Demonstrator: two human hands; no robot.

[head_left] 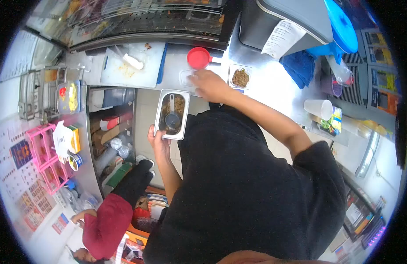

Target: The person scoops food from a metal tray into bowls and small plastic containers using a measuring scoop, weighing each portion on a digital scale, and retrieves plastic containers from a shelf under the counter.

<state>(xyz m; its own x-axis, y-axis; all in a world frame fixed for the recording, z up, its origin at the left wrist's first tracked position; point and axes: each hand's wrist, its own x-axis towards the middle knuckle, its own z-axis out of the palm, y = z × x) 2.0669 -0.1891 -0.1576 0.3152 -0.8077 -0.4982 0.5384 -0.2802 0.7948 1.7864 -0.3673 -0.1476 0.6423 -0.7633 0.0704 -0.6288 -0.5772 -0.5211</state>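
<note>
My left hand (158,138) grips the lower corner of a rectangular metal food pan (184,110), held out past the counter's front edge. Inside it are brown chopped food (178,102) and a grey scoop (172,119) with its handle pointing away from me. My right hand (208,84) reaches over the counter, fingers together at the edge of a clear plastic lid (184,77). Just beyond is a red round bowl or cup (198,58). Right of that hand sits a small clear container of brown food (241,78).
A white cutting board (146,70) with a white-handled tool (133,61) lies left on the counter. A grey bin-like box (291,26) with a paper receipt, a blue cloth (296,68) and a white cup (318,108) are to the right. A person in a maroon top (108,229) is at lower left.
</note>
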